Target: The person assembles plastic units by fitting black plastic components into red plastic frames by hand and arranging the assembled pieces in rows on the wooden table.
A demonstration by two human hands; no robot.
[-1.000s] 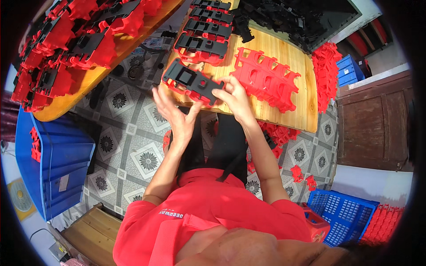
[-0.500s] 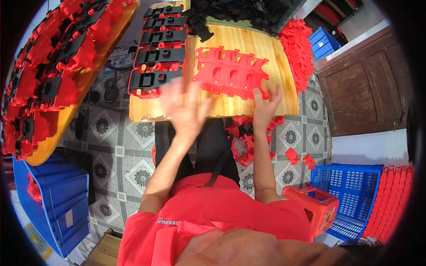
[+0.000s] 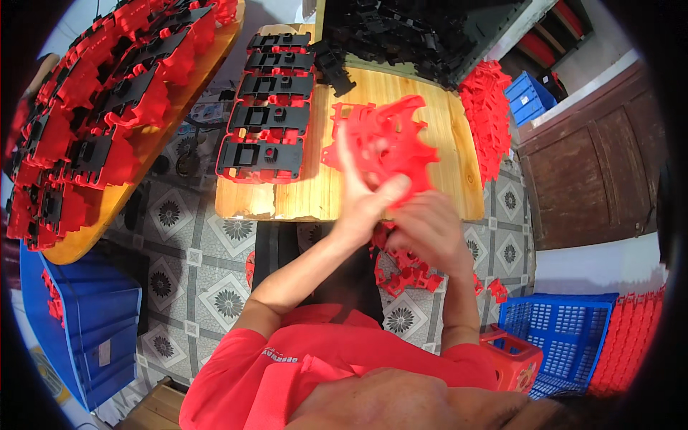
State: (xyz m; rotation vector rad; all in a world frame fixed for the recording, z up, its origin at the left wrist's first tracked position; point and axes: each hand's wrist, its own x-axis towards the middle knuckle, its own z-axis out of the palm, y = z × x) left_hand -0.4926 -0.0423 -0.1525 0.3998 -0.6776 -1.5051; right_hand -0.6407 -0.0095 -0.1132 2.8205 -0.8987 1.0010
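Observation:
A red plastic frame piece point(image 3: 394, 140) with rounded cut-outs is tilted and smeared by motion above the wooden table. At its near left side is my left hand point(image 3: 364, 204), fingers stretched along the piece and thumb laid across its near part. My right hand point(image 3: 430, 223) has its fingers curled at the near right end of the piece, gripping it. Left of it, a row of red frames with black plates fitted on top point(image 3: 265, 115) lies on the table. A loose black plastic part point(image 3: 335, 72) sits beyond, near that row's far end.
A bin of black parts point(image 3: 423, 36) stands at the table's far side, red parts point(image 3: 487, 115) heaped beside it. On the left, a second wooden table point(image 3: 154, 154) carries stacked red-and-black assemblies. Blue crates point(image 3: 559, 315) and a red stool point(image 3: 512, 355) are by me; red pieces lie on the floor.
Both hands have come together on the red frame piece, which was lying flat and is now tilted up. My left hand has moved right, away from the black-plated row. The view has shifted slightly.

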